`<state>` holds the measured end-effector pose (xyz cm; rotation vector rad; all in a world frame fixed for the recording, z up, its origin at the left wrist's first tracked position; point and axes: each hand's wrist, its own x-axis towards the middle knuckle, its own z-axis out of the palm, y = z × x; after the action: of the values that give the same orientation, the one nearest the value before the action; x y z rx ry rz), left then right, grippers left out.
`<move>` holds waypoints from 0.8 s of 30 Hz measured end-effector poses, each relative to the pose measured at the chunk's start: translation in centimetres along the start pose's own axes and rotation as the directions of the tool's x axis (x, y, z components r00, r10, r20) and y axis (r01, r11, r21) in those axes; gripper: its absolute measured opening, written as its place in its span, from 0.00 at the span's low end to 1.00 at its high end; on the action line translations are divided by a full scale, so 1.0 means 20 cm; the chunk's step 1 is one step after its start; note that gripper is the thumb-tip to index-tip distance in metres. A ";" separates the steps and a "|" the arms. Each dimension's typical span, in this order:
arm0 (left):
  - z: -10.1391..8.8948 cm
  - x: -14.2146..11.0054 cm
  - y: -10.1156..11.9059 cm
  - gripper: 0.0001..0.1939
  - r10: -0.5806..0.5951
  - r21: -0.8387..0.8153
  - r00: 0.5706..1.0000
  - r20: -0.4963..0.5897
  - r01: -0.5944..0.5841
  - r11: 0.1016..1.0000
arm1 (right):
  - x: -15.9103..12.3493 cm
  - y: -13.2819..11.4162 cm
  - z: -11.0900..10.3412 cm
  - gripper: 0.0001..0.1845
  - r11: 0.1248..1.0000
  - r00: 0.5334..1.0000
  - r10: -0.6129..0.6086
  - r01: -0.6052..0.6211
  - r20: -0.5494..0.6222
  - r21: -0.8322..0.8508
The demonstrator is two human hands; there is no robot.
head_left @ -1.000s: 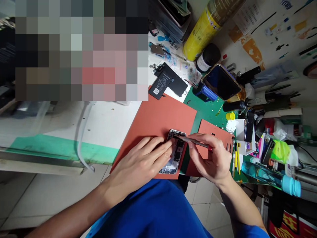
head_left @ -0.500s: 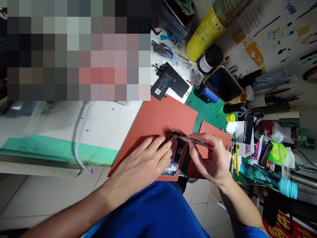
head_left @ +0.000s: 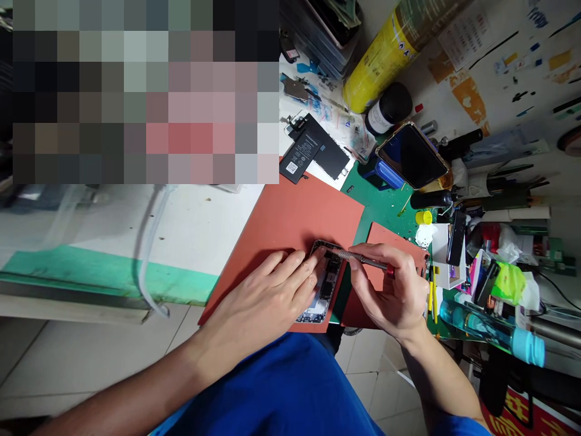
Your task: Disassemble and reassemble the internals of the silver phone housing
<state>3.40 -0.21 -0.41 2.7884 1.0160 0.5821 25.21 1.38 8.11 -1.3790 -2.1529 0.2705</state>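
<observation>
An opened phone [head_left: 326, 287] with its circuit boards bare lies on a reddish-brown mat [head_left: 297, 212]. Across its left side rests my left hand [head_left: 276, 290], fingers stretched out, with fingertips near the upper end; part of the phone is hidden beneath. My right hand [head_left: 394, 290] pinches a slim screwdriver [head_left: 367, 261] with a knurled metal shaft and a red end. The tool lies nearly level, its front end over the phone's upper part by my left fingertips. Its very tip is too small to make out.
A black phone battery [head_left: 299, 158] lies at the mat's far edge. Behind stand a yellow spray can [head_left: 376, 66], a black jar [head_left: 389, 109] and a propped smartphone [head_left: 412, 155]. A second mat [head_left: 363, 297], yellow tools [head_left: 433, 293] and a blue bottle [head_left: 490, 330] are on the right.
The view has shifted very slightly. Both hands keep nearly the same place, with the screwdriver still over the phone's upper part.
</observation>
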 end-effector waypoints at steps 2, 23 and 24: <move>0.00 0.00 0.00 0.17 0.004 0.005 1.000 -0.008 -0.004 1.000 | 0.00 0.00 0.00 0.23 1.000 1.000 -0.002 0.002 0.009 0.002; -0.01 0.00 0.01 0.14 0.037 -0.002 0.999 -0.002 -0.037 0.999 | 0.01 0.00 0.00 0.24 1.000 0.998 -0.001 0.000 0.058 0.017; -0.01 0.00 0.01 0.14 0.034 -0.009 0.999 -0.008 -0.034 0.999 | 0.01 0.00 0.00 0.24 1.000 0.998 -0.005 0.004 0.060 0.018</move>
<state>3.39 -0.38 -0.27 2.8029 0.9660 0.6004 25.03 1.61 8.21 -1.3718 -2.1976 0.3326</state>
